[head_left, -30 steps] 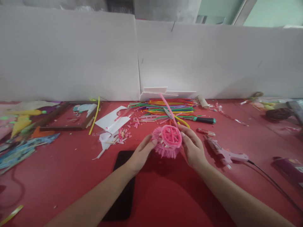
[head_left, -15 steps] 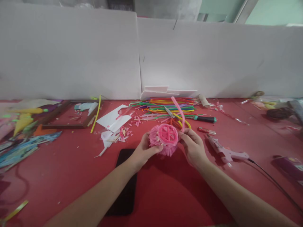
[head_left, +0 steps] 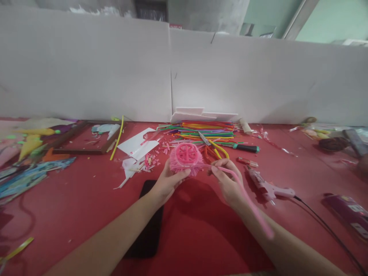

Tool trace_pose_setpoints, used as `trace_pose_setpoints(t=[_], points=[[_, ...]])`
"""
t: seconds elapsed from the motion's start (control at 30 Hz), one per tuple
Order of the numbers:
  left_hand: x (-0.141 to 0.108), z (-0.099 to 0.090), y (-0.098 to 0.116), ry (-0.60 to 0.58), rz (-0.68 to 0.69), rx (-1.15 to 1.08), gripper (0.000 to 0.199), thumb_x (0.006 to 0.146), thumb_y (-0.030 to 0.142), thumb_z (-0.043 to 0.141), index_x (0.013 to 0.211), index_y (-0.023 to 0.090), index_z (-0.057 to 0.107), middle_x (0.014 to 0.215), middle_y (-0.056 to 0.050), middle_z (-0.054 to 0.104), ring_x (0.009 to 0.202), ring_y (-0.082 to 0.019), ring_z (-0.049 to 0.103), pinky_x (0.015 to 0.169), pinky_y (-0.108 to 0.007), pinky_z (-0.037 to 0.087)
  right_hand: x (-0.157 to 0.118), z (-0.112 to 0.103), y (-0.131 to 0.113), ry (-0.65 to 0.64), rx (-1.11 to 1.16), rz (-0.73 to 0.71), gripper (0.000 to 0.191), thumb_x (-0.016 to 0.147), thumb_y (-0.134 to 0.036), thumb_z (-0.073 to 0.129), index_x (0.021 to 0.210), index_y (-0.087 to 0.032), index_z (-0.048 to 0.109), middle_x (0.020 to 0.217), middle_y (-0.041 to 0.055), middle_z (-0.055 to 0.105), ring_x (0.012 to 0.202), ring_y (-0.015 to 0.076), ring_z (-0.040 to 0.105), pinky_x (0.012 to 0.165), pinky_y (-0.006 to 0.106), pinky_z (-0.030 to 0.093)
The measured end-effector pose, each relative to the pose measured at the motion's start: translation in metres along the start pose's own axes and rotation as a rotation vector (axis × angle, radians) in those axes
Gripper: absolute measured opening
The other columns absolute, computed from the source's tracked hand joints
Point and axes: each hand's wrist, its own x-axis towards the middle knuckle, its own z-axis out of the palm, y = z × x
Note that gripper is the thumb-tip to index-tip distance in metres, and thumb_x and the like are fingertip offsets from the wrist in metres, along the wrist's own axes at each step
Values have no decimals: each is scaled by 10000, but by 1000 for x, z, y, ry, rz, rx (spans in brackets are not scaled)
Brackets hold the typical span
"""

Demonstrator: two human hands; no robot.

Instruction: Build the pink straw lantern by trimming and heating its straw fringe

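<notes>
In the head view my left hand [head_left: 169, 182] is closed around the side of a round pink pipe-cleaner piece [head_left: 186, 157], thumb along its near edge. The piece has a spoked ring on top and a fringe of short pink ends around it. Just to its right, my right hand [head_left: 227, 178] pinches a long pink pipe cleaner [head_left: 253, 205]. A thin stretch of it runs from my fingertips to the round piece, and its loose end trails back over my right forearm, slightly blurred. My curled fingers hide part of the strand.
Behind my hands lie colourful pipe cleaners [head_left: 207, 125] and yellow-handled scissors [head_left: 204, 138]. A glue gun [head_left: 268, 188] with its cord sits right, near a green-ended black tool [head_left: 246, 148]. A black phone-like slab [head_left: 148, 226] lies under my left arm. A wooden frame [head_left: 83, 151] is left.
The round piece has shifted left and slightly up in my left hand. The pink pipe cleaner, upright before, now swings down to the right over my right forearm, and my hands are farther apart.
</notes>
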Motion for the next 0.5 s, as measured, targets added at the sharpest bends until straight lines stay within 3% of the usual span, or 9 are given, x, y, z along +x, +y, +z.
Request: trace_pose_setpoints(t=[0.13,0.3,0.4,0.5], points=[[3,-2,-1,24,-4,-5,706,582,241,1004,1182,233,633,1009,-16,798,977,-195,752,949,-347,539,-4,0,-3,-77,-108,-207,85,876,-195,740,881,-254,679,870,22,703,764,165,698,681,299,567],[3,-3,1,-16,-35,-47,678,602,251,998,1177,252,640,936,2,805,916,-185,761,958,-378,541,-8,-5,-7,-188,-288,-445,237,801,-66,750,906,-275,716,929,50,728,846,198,698,755,345,584],[1,-4,2,-27,-38,-47,749,594,256,1001,1242,280,624,918,8,806,901,-204,767,950,-421,552,-9,-8,-9,-262,-465,-655,240,830,-80,703,947,-289,689,957,62,724,856,212,708,731,359,600],[1,-4,1,-37,-19,-50,775,586,264,996,1262,289,618,948,-9,815,954,-258,780,980,-484,550,-10,-9,-11,-320,-526,-751,234,840,-110,660,976,-300,672,985,77,730,871,235,725,739,391,613]])
